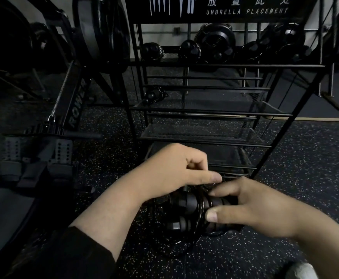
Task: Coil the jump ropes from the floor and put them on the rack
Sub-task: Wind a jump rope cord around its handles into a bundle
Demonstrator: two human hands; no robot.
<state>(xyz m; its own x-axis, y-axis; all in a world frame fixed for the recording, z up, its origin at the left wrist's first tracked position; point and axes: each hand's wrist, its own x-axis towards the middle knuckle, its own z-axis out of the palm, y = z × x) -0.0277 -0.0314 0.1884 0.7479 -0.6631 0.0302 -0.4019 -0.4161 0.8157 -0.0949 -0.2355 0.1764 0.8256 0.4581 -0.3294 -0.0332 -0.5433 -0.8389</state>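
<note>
A coiled black jump rope (pixel 194 210), its handles bundled with the cord loops, is shown in the lower centre of the frame, held just above the speckled rubber floor (pixel 305 158) between both hands. The handles' long axis is seen to run roughly left to right across the frame. The right hand (pixel 253 208), at the bundle's right end, is closed in a pinch on it, thumb below and fingers above. The left hand (pixel 176 170) is laid over the bundle's upper left with fingers curled; whether cord is actually gripped beneath it cannot be told. The black wire rack (pixel 204 111) stands directly beyond the hands, towards the upper centre, its mesh shelves open to the viewer; another coiled rope (pixel 154 94) is already lodged at a shelf's left end. A rowing machine (pixel 72 109) is seen at left. A forward and upward carry is judged to be required, with both hands about equally near.
</note>
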